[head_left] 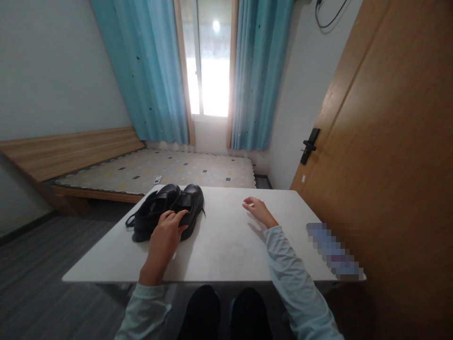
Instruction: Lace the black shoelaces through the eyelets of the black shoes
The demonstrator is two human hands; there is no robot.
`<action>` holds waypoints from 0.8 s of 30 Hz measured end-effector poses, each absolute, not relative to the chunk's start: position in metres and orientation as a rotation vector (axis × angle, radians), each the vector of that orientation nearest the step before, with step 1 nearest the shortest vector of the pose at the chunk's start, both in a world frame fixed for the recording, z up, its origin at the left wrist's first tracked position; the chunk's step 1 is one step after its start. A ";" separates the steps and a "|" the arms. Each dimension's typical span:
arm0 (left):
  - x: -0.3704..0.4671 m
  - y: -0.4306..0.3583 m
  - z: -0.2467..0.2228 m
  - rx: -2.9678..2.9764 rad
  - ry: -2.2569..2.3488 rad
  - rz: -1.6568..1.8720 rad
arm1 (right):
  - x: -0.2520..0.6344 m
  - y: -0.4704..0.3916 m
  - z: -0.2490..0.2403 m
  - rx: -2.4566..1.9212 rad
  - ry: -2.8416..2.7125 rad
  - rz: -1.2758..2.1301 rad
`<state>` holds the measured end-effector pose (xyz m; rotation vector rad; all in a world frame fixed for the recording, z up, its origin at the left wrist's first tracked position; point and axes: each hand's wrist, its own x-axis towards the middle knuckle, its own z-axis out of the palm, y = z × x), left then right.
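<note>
Two black lace-up shoes stand side by side on the left part of a white table (226, 245). The left shoe (146, 215) has a loose lace loop at its outer side; the right shoe (193, 203) has a lace hanging off its right side. My left hand (169, 231) is over the near part of the shoes, fingers apart, with its fingertips at the opening of the right shoe; whether they touch it is unclear. To the right of the shoes, my right hand (260, 211) hovers above the table, fingers loosely curved and apart, holding nothing.
A blurred bluish item (332, 250) lies along the table's right edge. Beyond the table is a bed (212, 167) with a small white remote (157, 180) on it. A wooden door (389, 141) stands close on the right. My knees are below the near edge.
</note>
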<state>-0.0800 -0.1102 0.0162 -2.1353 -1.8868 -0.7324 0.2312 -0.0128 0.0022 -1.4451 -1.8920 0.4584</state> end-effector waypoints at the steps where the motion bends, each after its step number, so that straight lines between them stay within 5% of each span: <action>1: -0.079 -0.110 0.018 -2.134 -1.882 -0.696 | 0.231 -0.013 0.003 -1.445 -1.891 0.457; 7: -0.066 -0.116 0.032 -2.094 -1.821 -0.586 | 0.230 -0.013 0.003 -1.471 -1.883 0.492; 14: -0.021 -0.126 0.046 -2.296 -1.474 -0.897 | 0.229 -0.013 0.003 -1.487 -1.892 0.478; 24: 0.039 -0.104 -0.002 -2.660 -1.237 -0.879 | 0.224 -0.020 0.008 -1.421 -1.953 0.530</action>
